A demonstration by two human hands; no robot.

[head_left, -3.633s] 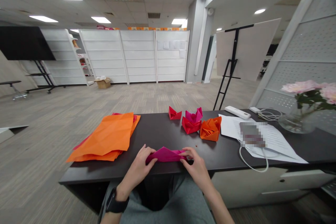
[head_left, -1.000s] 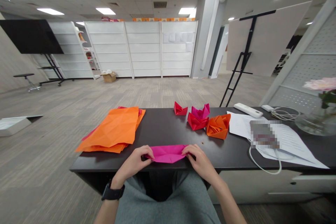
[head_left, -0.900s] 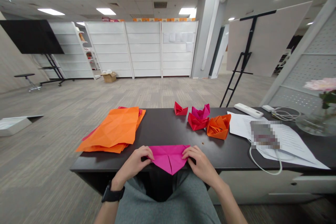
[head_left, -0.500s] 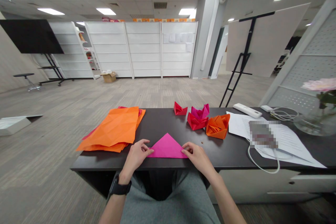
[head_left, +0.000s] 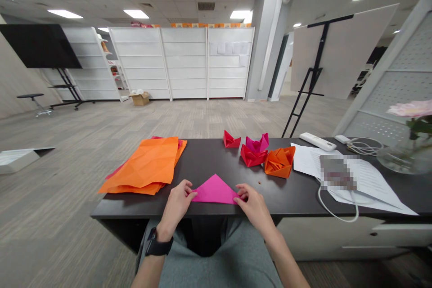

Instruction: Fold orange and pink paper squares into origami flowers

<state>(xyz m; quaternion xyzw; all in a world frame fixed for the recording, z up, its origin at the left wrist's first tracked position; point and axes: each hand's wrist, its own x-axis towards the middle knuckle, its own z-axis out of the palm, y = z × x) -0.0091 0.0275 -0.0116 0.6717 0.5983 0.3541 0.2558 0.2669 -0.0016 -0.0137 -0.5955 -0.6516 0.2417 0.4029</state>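
Note:
A pink sheet of paper (head_left: 215, 190), folded into a triangle, lies near the front edge of the dark table with its point facing away from me. My left hand (head_left: 180, 198) pinches its left corner between thumb and fingers. At the right corner, my right hand (head_left: 249, 200) holds the paper in the same kind of pinch. Fingertips cover both corners. Left of my left hand is a stack of creased orange paper (head_left: 143, 164), with some red-pink sheets showing beneath.
Folded paper shapes stand behind my right hand: a small red one (head_left: 231, 139), a red and magenta one (head_left: 254, 150) and an orange one (head_left: 280, 162). Printed sheets (head_left: 374, 184), a white cable (head_left: 337, 218), a white power strip (head_left: 317, 141) and a glass vase (head_left: 394, 159) occupy the right side.
The triangle looks slightly lower, its tip a little nearer to me. Both hands have shifted slightly and keep hold of the corners.

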